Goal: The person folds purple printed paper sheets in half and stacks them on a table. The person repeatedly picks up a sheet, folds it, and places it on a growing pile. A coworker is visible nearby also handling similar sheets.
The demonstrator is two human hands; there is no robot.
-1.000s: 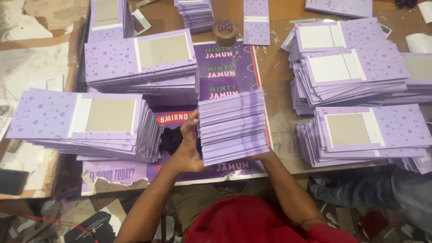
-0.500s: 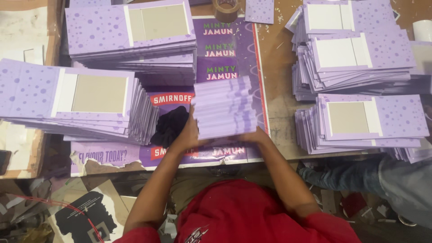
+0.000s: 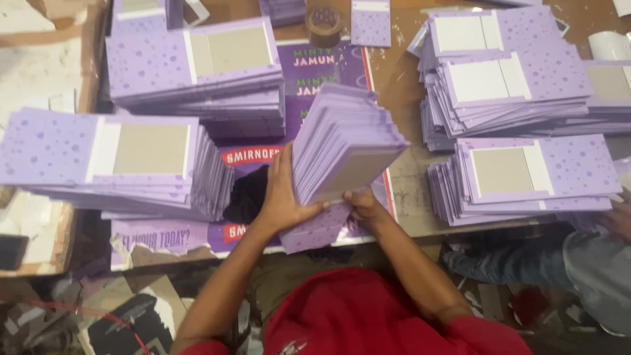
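A thick stack of purple dotted cards (image 3: pixel 342 141) is tipped up on its near edge above the table's front, its grey cardboard underside facing me. My left hand (image 3: pixel 279 194) presses flat against the stack's left side. My right hand (image 3: pixel 363 204) grips its lower near corner from beneath. One purple card (image 3: pixel 319 230) lies flat on the poster under both hands. A dark cloth (image 3: pixel 244 197) sits just left of my left hand.
Tall piles of the same purple cards stand at left (image 3: pixel 112 158), back left (image 3: pixel 197 66) and right (image 3: pixel 519 171), (image 3: pixel 499 72). A brown tape roll (image 3: pixel 324 20) sits at the back. A purple poster (image 3: pixel 328 66) covers the table. Another person's sleeve (image 3: pixel 591 263) shows at lower right.
The stack lay flat between my hands before; now its far end has been lifted and it stands tilted on its near edge. The view has shifted slightly.
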